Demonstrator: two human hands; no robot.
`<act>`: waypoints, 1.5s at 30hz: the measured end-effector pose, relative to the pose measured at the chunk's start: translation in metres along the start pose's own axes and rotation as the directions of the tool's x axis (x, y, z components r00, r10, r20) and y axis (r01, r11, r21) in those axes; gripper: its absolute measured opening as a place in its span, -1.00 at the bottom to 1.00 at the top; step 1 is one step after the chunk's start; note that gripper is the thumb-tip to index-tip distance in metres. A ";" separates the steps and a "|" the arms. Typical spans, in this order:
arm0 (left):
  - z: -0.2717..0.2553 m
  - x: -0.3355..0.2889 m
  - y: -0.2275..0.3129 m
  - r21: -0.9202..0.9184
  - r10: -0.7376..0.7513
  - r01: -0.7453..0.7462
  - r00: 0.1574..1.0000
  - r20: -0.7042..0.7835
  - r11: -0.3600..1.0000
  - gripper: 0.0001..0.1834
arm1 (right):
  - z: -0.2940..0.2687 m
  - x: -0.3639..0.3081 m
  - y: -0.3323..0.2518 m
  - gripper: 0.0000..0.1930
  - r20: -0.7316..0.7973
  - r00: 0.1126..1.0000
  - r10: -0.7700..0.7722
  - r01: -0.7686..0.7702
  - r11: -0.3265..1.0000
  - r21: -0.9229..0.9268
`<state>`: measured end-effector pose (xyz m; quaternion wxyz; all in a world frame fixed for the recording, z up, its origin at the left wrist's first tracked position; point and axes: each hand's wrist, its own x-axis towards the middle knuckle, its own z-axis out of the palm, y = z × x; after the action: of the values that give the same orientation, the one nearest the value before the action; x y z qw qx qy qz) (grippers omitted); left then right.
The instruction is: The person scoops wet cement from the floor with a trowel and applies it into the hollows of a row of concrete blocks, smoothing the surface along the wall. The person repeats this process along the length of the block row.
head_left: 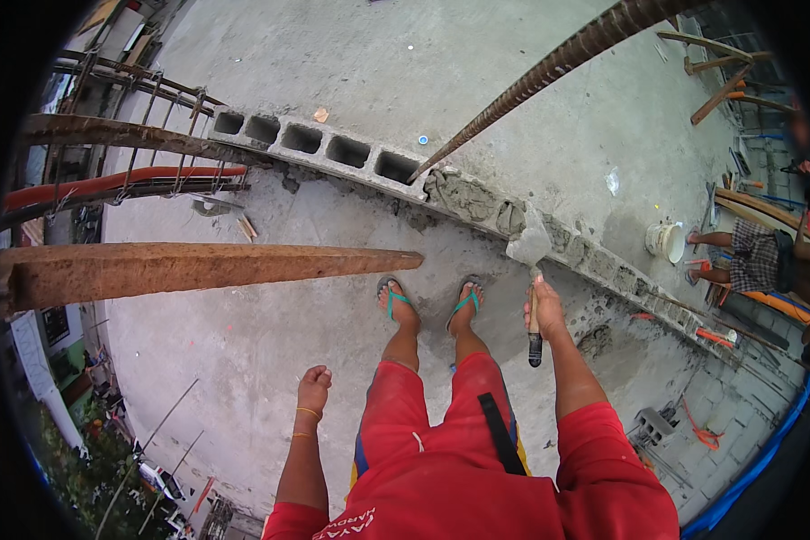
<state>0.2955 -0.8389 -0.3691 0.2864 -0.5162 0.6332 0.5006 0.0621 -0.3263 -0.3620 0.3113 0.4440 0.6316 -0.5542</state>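
Note:
My right hand (pixel 547 310) is closed round the handle of a mortar-smeared trowel (pixel 529 239). The trowel's blade rests at the top of a low row of concrete hollow blocks (pixel 310 155), touching the wet mortar (pixel 463 195) there. Toward the left end the block cells are open; to the right of them mortar fills or covers the tops. My left hand (pixel 313 389) hangs low at my left side, away from the wall, with its fingers curled. A small pale spot shows at its fingertips, too small to name.
A ribbed steel bar (pixel 549 81) rises from the blocks. A brown beam-like piece (pixel 216 273) juts in from the left, below a rebar cage (pixel 162 99). At right are a white bucket (pixel 665 241), a person in checked shorts (pixel 754 256), and a loose block (pixel 654 425).

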 end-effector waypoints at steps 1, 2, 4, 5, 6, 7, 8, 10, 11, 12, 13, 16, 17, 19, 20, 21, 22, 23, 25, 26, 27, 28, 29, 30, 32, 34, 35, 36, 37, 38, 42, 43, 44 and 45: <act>0.002 -0.002 -0.003 -0.001 -0.007 0.007 1.000 -0.002 1.000 -0.63 | 0.013 -0.001 0.001 -0.49 0.006 1.000 -0.008 0.008 1.000 -0.005; 0.005 -0.004 -0.007 -0.003 -0.013 0.013 1.000 -0.003 1.000 -0.61 | 0.024 -0.001 0.000 -0.50 0.039 0.998 -0.039 0.039 0.999 0.000; 0.009 -0.006 -0.019 0.027 -0.018 0.018 1.000 0.008 0.999 -0.59 | 0.050 -0.001 -0.003 -0.51 0.076 0.997 -0.034 0.034 0.999 -0.006; 0.010 -0.007 -0.026 0.043 -0.022 0.021 1.000 0.015 0.999 -0.58 | 0.063 0.001 -0.007 -0.54 0.137 0.989 -0.056 0.057 0.998 -0.005; 0.010 -0.008 -0.033 0.039 -0.032 0.031 0.999 0.015 0.999 -0.58 | 0.076 0.003 -0.011 -0.55 0.155 0.986 -0.065 0.065 0.998 0.002; 0.012 -0.010 -0.040 0.037 -0.043 0.042 0.999 0.015 0.998 -0.58 | 0.089 0.005 -0.016 -0.55 0.180 0.981 -0.077 0.076 0.997 0.013; 0.014 -0.011 -0.046 0.031 -0.049 0.049 0.999 0.015 0.998 -0.58 | 0.101 0.007 -0.022 -0.55 0.210 0.972 -0.104 0.101 0.995 0.028; 0.016 -0.016 -0.055 0.007 -0.054 0.054 0.999 0.002 0.999 -0.58 | 0.125 0.009 -0.036 -0.54 0.196 0.977 -0.080 0.066 0.995 0.076; 0.017 -0.018 -0.059 -0.004 -0.057 0.057 0.998 -0.002 0.998 -0.58 | 0.136 0.009 -0.045 -0.53 0.189 0.980 -0.065 0.047 0.994 0.096; 0.018 -0.021 -0.061 -0.013 -0.076 0.076 0.997 -0.008 0.997 -0.58 | 0.146 0.009 -0.054 -0.53 0.196 0.978 -0.072 0.055 0.994 0.091; 0.019 -0.023 -0.062 -0.025 -0.077 0.076 0.997 -0.017 0.997 -0.57 | 0.156 0.011 -0.065 -0.53 0.201 0.977 -0.075 0.060 0.995 0.081; 0.019 -0.032 -0.058 -0.010 -0.054 0.054 0.997 -0.056 0.999 -0.55 | 0.176 0.018 -0.097 -0.53 0.240 0.963 -0.123 0.127 0.992 0.002; 0.019 -0.035 -0.053 0.030 -0.002 0.004 0.998 -0.063 1.000 -0.55 | 0.180 0.021 -0.106 -0.53 0.293 0.939 -0.178 0.188 0.982 -0.008; 0.021 -0.044 -0.039 0.086 0.101 -0.096 0.994 -0.051 0.992 -0.55 | 0.180 0.026 -0.121 -0.55 0.263 0.942 -0.208 0.250 0.958 -0.140; 0.024 -0.048 -0.029 0.101 0.153 -0.149 0.988 -0.035 0.984 -0.55 | 0.178 0.029 -0.128 -0.56 0.276 0.930 -0.242 0.299 0.935 -0.189; 0.028 -0.050 -0.016 0.115 0.207 -0.203 0.978 -0.020 0.972 -0.56 | 0.174 0.030 -0.134 -0.58 0.274 0.926 -0.259 0.332 0.906 -0.264; 0.034 -0.051 -0.001 0.086 0.234 -0.232 0.972 -0.006 0.969 -0.56 | 0.171 0.032 -0.140 -0.55 0.274 0.881 -0.386 0.468 0.796 -0.384; 0.040 -0.053 0.014 0.061 0.260 -0.261 0.965 0.010 0.964 -0.57 | 0.167 0.032 -0.146 -0.52 0.297 0.820 -0.490 0.571 0.659 -0.489; 0.050 -0.053 0.044 0.003 0.337 -0.337 0.941 0.030 0.942 -0.54 | 0.162 0.031 -0.160 -0.51 0.338 0.702 -0.627 0.657 0.387 -0.647; 0.055 -0.051 0.058 -0.015 0.331 -0.331 0.943 0.031 0.943 -0.54 | 0.162 0.030 -0.166 -0.53 0.392 0.652 -0.649 0.684 0.281 -0.673; 0.060 -0.050 0.068 -0.039 0.346 -0.345 0.938 0.030 0.938 -0.54 | 0.161 0.028 -0.173 -0.56 0.441 0.622 -0.647 0.688 0.181 -0.703; 0.064 -0.053 0.074 -0.060 0.355 -0.353 0.934 0.030 0.934 -0.54 | 0.161 0.025 -0.179 -0.58 0.490 0.596 -0.636 0.683 0.081 -0.725; 0.067 -0.056 0.078 -0.053 0.355 -0.353 0.935 0.026 0.934 -0.54 | 0.162 0.021 -0.184 -0.60 0.506 0.590 -0.630 0.658 0.012 -0.753; 0.070 -0.059 0.078 -0.045 0.355 -0.354 0.934 0.022 0.934 -0.54 | 0.162 0.017 -0.188 -0.62 0.520 0.584 -0.623 0.630 -0.057 -0.775; 0.071 -0.063 0.072 -0.018 0.353 -0.353 0.935 0.013 0.935 -0.54 | 0.163 0.009 -0.191 -0.65 0.528 0.580 -0.620 0.598 -0.116 -0.793; 0.073 -0.067 0.059 0.023 0.341 -0.341 0.940 0.003 0.940 -0.55 | 0.160 0.004 -0.190 -0.67 0.514 0.602 -0.611 0.593 -0.090 -0.801; 0.074 -0.068 0.050 0.038 0.333 -0.332 0.943 -0.016 0.942 -0.55 | 0.158 0.003 -0.187 -0.68 0.505 0.568 -0.649 0.611 -0.078 -0.788; 0.074 -0.070 0.041 0.053 0.318 -0.316 0.947 -0.034 0.947 -0.56 | 0.155 0.003 -0.183 -0.68 0.497 0.554 -0.669 0.623 -0.064 -0.780; 0.074 -0.073 0.031 0.068 0.301 -0.297 0.952 -0.052 0.952 -0.56 | 0.150 0.003 -0.178 -0.68 0.480 0.523 -0.704 0.639 -0.049 -0.768; 0.074 -0.076 0.019 0.070 0.283 -0.278 0.957 -0.071 0.958 -0.56 | 0.146 0.003 -0.173 -0.68 0.461 0.504 -0.730 0.687 0.015 -0.727; 0.083 -0.099 -0.022 0.114 0.193 -0.180 0.974 -0.117 0.977 -0.58 | 0.116 0.001 -0.135 -0.69 0.325 0.592 -0.737 0.753 0.362 -0.549; 0.087 -0.109 -0.032 0.135 0.158 -0.141 0.980 -0.123 0.981 -0.58 | 0.104 -0.001 -0.121 -0.69 0.299 0.675 -0.674 0.709 0.480 -0.516; 0.091 -0.119 -0.041 0.135 0.145 -0.129 0.982 -0.119 0.982 -0.58 | 0.088 -0.005 -0.104 -0.69 0.266 0.745 -0.612 0.663 0.635 -0.396; 0.097 -0.124 -0.047 0.131 0.135 -0.120 0.984 -0.117 0.984 -0.58 | 0.071 -0.010 -0.087 -0.69 0.243 0.811 -0.532 0.583 0.766 -0.270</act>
<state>0.3620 -0.7015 -0.3082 0.2449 -0.4861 0.7115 0.4444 -0.0199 -0.3968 -0.3301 0.2497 0.1331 0.7931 -0.5394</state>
